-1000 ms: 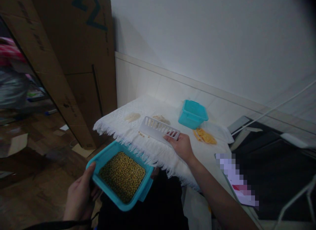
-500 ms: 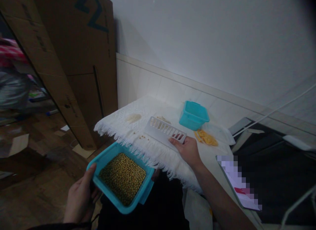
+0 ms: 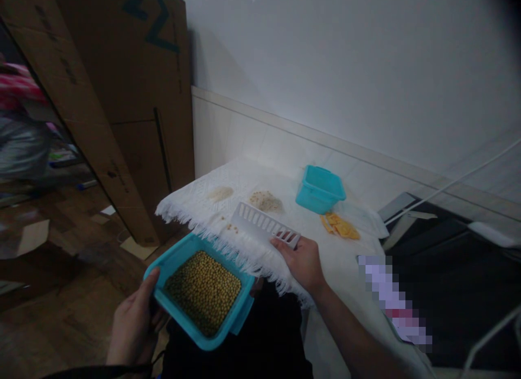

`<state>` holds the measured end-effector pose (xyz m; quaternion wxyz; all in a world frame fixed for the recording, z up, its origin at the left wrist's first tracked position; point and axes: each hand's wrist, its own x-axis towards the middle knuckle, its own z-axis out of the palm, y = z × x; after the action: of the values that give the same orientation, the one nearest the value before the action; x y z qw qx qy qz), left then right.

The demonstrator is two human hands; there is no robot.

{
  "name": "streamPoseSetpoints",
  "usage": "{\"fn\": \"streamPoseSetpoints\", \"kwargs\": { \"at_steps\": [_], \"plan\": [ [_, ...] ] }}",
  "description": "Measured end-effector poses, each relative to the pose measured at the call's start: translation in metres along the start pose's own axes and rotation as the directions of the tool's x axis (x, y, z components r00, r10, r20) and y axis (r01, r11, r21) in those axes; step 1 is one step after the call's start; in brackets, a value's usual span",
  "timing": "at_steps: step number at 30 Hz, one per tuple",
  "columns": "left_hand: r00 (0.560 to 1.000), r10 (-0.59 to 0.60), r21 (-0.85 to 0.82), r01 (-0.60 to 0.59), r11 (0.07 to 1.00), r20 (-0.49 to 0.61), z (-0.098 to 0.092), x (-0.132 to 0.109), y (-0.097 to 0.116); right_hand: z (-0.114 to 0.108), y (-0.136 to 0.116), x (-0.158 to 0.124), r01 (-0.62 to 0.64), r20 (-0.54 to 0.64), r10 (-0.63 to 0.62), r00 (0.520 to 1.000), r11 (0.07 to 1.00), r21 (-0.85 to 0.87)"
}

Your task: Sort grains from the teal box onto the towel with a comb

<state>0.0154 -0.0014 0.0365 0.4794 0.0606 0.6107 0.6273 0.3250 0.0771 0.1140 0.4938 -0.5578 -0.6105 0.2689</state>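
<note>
Plainly, the nearest risk sits with the left hand [image 3: 134, 319]. Its fingers are curled under one near corner of a teal tub [image 3: 163, 263], thumb pressed on the rim, and that one-corner hold carries the tub and its nearly level fill of yellowish beans [image 3: 203, 292]. The tub hangs in the air just off the near edge of the table [image 3: 350, 265], partly under the fringe of a white cloth [image 3: 240, 178], above the person's dark lap and beside the wooden floor [image 3: 61, 281]. I judge that a small tilt or a slip of the thumb could spill beans onto the lap or floor, where they would roll away. The fringe touching the tub's far rim could also snag it or catch stray beans. Just beyond, the fingers of the right hand [image 3: 303, 262] are closed on one end of a white slotted scraper [image 3: 260, 227], which lies slanted on the cloth close to its edge. A few loose beans [image 3: 232, 227] lie at its far end. If the scraper pushes them unevenly, or drags the loose cloth with it, they could miss the tub and go over the edge. Farther back on the cloth lie two small heaps of grain [image 3: 265, 201], well apart from the scraper. A second teal tub [image 3: 320, 189] stands near the wall, with yellow chips [image 3: 340, 227] just beside it. To the right lie papers [image 3: 391, 297] and a white cable [image 3: 448, 181], and tall cardboard boxes [image 3: 122, 96] lean to the left. None of these blocks the hands.
</note>
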Motion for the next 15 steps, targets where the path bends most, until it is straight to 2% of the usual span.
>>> {"fn": "streamPoseSetpoints", "kwargs": {
  "at_steps": [5,11,15],
  "plan": [
    [1.0,0.019,0.049,-0.019,0.999,0.01,-0.005,0.005,-0.006,0.004,-0.001,-0.006,0.005,0.017,-0.005,1.0,1.0,0.018],
    [0.998,0.067,0.097,-0.066,0.993,-0.001,0.005,-0.007,0.004,0.006,-0.001,-0.013,-0.004,0.082,0.004,0.997,1.0,-0.01],
    [0.998,0.058,0.098,-0.058,0.993,0.0,0.008,-0.011,0.008,0.01,-0.002,-0.002,0.021,0.015,-0.021,1.0,1.0,0.001]
  ]
}}
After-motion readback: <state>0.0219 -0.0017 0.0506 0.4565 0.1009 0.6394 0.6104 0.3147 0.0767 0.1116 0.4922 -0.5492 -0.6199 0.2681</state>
